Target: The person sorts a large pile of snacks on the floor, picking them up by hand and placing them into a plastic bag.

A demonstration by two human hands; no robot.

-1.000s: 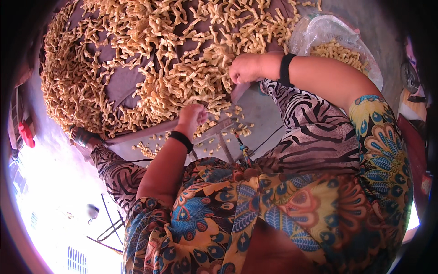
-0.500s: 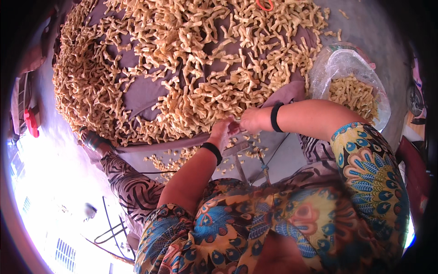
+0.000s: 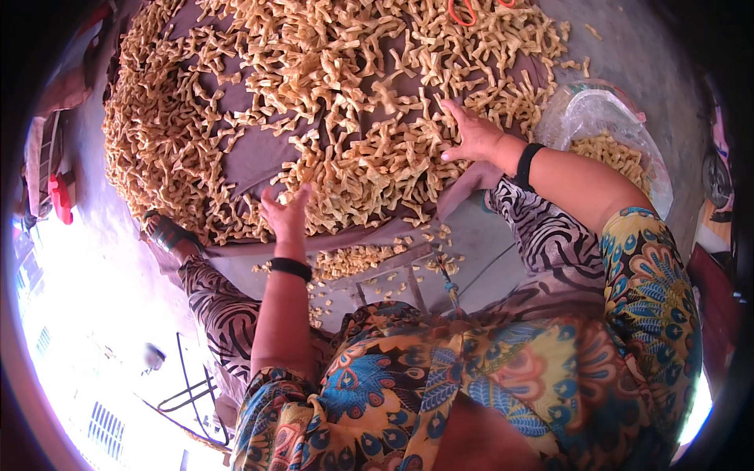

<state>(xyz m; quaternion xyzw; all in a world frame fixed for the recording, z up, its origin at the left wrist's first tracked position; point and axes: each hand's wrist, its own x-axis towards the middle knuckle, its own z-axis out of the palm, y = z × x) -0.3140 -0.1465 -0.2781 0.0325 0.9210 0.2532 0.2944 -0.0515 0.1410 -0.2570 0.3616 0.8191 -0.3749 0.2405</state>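
A thick spread of tan, bone-shaped pieces (image 3: 369, 169), pinched in the middle and flared at the ends, covers a brownish-purple cloth (image 3: 255, 165). My left hand (image 3: 287, 212) is at the near edge of the spread, fingers apart and holding nothing. Farther right, my right hand (image 3: 476, 136) reaches over the pieces with its thumb and fingers stretched wide, also without anything in it. Whether either hand touches the pieces is hard to tell.
A clear plastic bag (image 3: 577, 112) partly filled with similar pieces stands at the right. Small tan bits (image 3: 345, 261) lie on the floor before me, around a narrow wooden stand (image 3: 397, 263). Orange-red loops (image 3: 462, 14) rest at the far edge.
My hands were close together near the cloth's front edge. They have parted: the left moved left, the right moved away and to the right, and the fingers of both opened wide.
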